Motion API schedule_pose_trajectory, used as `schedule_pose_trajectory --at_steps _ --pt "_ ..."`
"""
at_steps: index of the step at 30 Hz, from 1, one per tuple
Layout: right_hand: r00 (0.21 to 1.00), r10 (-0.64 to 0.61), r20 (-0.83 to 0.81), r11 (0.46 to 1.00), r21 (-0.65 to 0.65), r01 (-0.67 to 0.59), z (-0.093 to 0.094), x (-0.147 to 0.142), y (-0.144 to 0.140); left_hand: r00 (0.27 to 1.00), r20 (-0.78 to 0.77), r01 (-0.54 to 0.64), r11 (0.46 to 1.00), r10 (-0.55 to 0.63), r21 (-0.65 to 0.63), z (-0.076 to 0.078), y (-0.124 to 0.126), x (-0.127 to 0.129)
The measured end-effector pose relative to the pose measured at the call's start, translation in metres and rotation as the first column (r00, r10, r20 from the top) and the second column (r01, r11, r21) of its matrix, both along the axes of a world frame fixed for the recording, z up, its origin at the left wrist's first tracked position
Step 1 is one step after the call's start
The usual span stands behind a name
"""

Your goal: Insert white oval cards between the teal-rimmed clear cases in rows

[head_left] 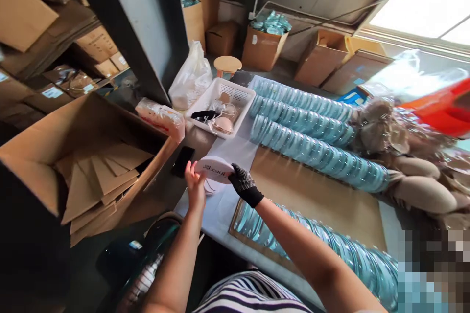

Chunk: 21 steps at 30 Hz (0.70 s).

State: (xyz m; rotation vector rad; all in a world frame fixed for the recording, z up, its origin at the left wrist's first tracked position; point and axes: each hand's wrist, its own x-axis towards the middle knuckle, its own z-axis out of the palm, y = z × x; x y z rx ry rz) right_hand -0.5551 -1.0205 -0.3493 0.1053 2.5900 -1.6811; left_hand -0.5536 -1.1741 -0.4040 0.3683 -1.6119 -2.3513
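Note:
Between my two hands is a white oval card [213,168] with dark printed lettering, held above the near left part of the table. My bare left hand [195,178] pinches its left end. My right hand [243,183], in a black dotted glove, grips the right end. More white oval pieces [210,187] show just below it, partly hidden. To the right, several long rows of clear bluish plastic discs [312,149] lie on the table, and one more row [330,244] runs nearer to my body, beneath my right forearm.
A white basket [246,110] with beige pads stands beyond my hands. A dark phone [183,161] lies beside my left hand. At left, a large carton [33,132] holds cardboard sheets. Beige, rounded wrapped items [422,193] crowd the right end. A wooden stool [227,63] stands behind.

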Motion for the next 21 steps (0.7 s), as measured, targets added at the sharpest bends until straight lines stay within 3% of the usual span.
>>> schedule_pose_trajectory --at_steps 2,4,5,7,9,11,13,15,18,21 --pt "0.995 -0.094 0.031 0.951 -0.293 0.099 0.013 0.022 0.013 0.983 0.028 0.173 0.959 -0.184 0.225 0.02 0.024 0.018" --pt "0.991 -0.093 0.091 0.861 -0.493 0.126 0.025 0.053 0.034 0.927 0.074 0.325 0.885 -0.369 0.333 0.034 0.048 0.042" --pt "0.989 -0.101 0.108 0.84 -0.524 0.143 0.03 0.071 0.048 0.892 0.094 0.385 0.851 -0.443 0.358 0.038 0.059 0.056" --pt "0.976 -0.189 0.103 0.857 -0.468 0.216 0.039 0.114 0.081 0.795 0.135 0.512 0.772 -0.592 0.377 0.039 0.076 0.083" --pt "0.952 -0.285 0.107 0.865 -0.398 0.304 0.047 0.162 0.117 0.643 0.185 0.642 0.655 -0.743 0.397 0.035 0.093 0.108" --pt "0.945 -0.274 0.177 0.826 -0.461 0.325 0.053 0.212 0.152 0.479 0.213 0.732 0.521 -0.852 0.438 0.028 0.116 0.131" --pt "0.945 -0.221 0.243 0.746 -0.582 0.324 0.056 0.26 0.184 0.354 0.215 0.787 0.413 -0.911 0.457 0.026 0.147 0.155" --pt "0.915 -0.296 0.274 0.7 -0.59 0.403 0.055 0.304 0.215 0.267 0.227 0.858 0.339 -0.937 0.386 0.032 0.184 0.182" --pt "0.871 -0.4 0.286 0.697 -0.522 0.492 0.048 0.359 0.261 0.186 0.255 0.937 0.249 -0.949 0.246 0.05 0.238 0.222" --pt "0.929 -0.248 0.276 0.673 -0.64 0.37 0.042 0.403 0.306 0.033 0.155 0.955 0.077 -0.987 0.288 0.069 0.281 0.255"
